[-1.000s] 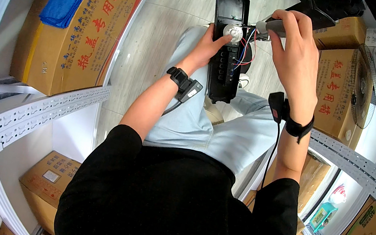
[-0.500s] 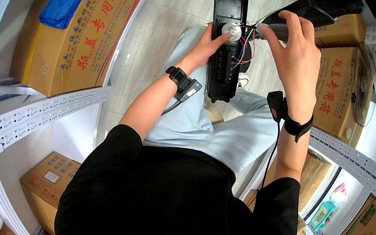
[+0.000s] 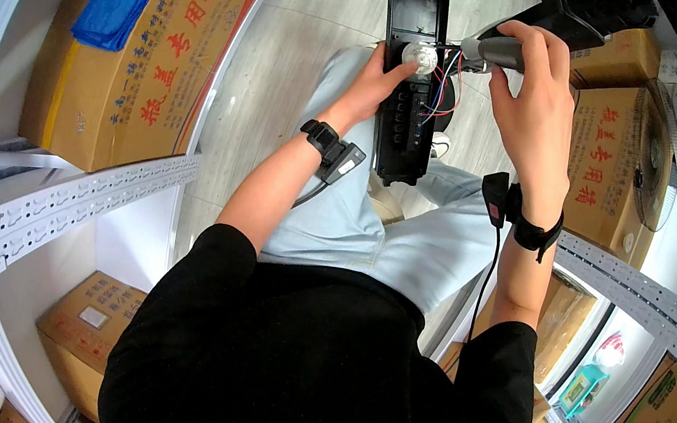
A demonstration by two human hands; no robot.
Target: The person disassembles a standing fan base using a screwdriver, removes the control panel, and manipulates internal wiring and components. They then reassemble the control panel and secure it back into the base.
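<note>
My left hand [image 3: 378,83] grips the side of a long black plastic housing [image 3: 402,146], its thumb lying by a round, clear-and-silvery part [image 3: 419,57]. Thin red, blue and white wires [image 3: 446,90] loop out along the housing's right edge. A row of dark round holes or knobs runs down its lower half. In my right hand [image 3: 536,92] is a screwdriver [image 3: 502,54] with a grey and black handle, held nearly level. Its shaft points left toward the round part; whether the tip touches anything cannot be made out. Both wrists wear black straps with small cabled devices.
A black plastic arm-like part [image 3: 562,20] juts in at the upper right, beside a wire fan guard [image 3: 656,154]. Cardboard boxes [image 3: 116,109] fill metal shelves [image 3: 69,200] on both sides. A folded blue cloth [image 3: 118,5] lies on the left box.
My right thumb has moved back from the grey end of the screwdriver handle, and more of the handle shows. The left hand and the housing have barely shifted.
</note>
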